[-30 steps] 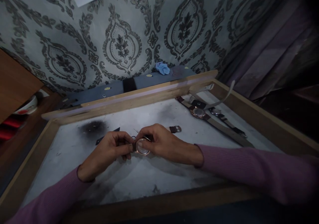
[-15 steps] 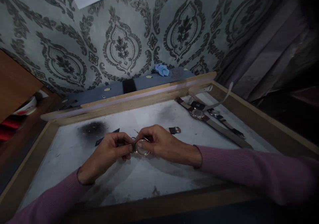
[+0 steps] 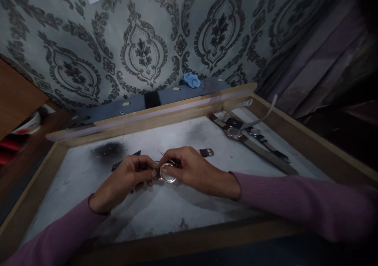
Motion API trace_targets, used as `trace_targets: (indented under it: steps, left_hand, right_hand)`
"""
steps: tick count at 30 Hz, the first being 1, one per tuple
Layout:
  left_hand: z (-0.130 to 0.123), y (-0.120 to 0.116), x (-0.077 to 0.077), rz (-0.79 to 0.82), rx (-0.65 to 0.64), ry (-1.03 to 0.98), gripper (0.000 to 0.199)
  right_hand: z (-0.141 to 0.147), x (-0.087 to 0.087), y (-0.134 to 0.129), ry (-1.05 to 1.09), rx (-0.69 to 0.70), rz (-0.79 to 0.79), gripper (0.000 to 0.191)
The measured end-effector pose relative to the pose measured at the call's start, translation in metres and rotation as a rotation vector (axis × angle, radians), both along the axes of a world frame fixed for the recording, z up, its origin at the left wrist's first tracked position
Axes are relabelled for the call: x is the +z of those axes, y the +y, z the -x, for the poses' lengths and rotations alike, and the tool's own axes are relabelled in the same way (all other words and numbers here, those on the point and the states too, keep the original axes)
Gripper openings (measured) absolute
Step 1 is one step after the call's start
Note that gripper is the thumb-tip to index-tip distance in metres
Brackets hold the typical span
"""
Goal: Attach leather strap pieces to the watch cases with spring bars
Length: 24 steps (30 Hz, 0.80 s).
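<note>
A round wristwatch [image 3: 168,178] with a shiny gold-toned rim is held between my hands above the white board. My left hand [image 3: 128,175] is closed, thumb and fingertips pinching the dark strap end at the left side of the case. My right hand [image 3: 191,169] grips the case, with its thumb across the glass and its fingers at the upper edge. A thin pointed metal tool [image 3: 162,153] shows behind the right fingers; most of it is hidden. A dark brown strap piece with a buckle [image 3: 206,152] shows past my right hand.
Several watches, among them a brown-strapped watch [image 3: 234,133] and a small watch [image 3: 255,132], lie at the right. A dark strip [image 3: 136,154] lies behind my left hand. A wooden rim [image 3: 165,114] borders the board. Blue crumpled cloth [image 3: 191,80] sits beyond it.
Both hands keep their hold on the watch, with only a slight shift of the fingers. The view has moved a little. Other things stay in place.
</note>
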<state>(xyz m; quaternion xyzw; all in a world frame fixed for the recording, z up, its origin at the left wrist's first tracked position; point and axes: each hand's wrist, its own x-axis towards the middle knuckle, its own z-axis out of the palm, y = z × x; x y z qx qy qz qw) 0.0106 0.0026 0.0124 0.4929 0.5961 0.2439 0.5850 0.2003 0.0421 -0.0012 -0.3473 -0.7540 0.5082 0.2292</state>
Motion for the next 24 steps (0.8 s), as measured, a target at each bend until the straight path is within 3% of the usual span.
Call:
trace_targets:
  steps: [11,24]
  left_hand:
    - [-0.001,-0.001,0.011,-0.109,-0.052,-0.083,0.008]
    - [-0.002,-0.001,0.014,-0.155,-0.082,-0.112,0.001]
  right_hand:
    - [-0.007,0.004,-0.006,0.013,0.022,-0.257,0.013]
    - [-0.008,0.005,-0.005,-0.033,0.004,-0.267,0.009]
